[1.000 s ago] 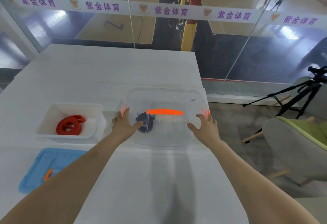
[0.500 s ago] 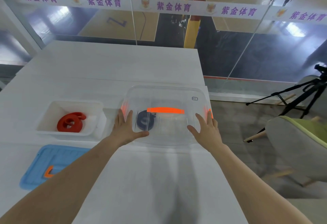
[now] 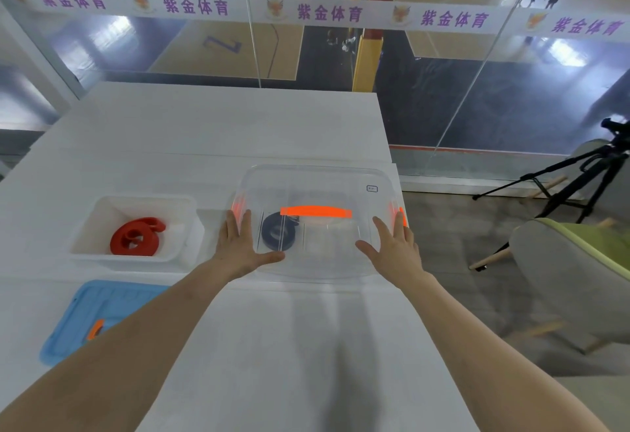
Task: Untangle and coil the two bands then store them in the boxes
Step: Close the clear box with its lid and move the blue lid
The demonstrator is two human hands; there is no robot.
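Note:
A clear lid point(image 3: 320, 263) with an orange handle point(image 3: 315, 211) covers the box at the table's right side. Through it I see a coiled dark blue band point(image 3: 278, 235) inside. My left hand point(image 3: 240, 247) lies flat on the lid's left part, fingers spread. My right hand point(image 3: 392, 247) lies flat on its right part, fingers together and thumb out. Neither hand holds anything. A coiled red band point(image 3: 136, 237) rests in an open white box point(image 3: 92, 227) to the left.
A blue lid point(image 3: 85, 315) with an orange handle lies on the table near my left forearm. The table's right edge runs just past the clear box. A green chair point(image 3: 579, 278) and a tripod point(image 3: 579, 172) stand on the floor to the right.
Both hands went from gripping the lid's near edge with curled fingers to lying flat on top of it, fingers straightened. The view shifted slightly.

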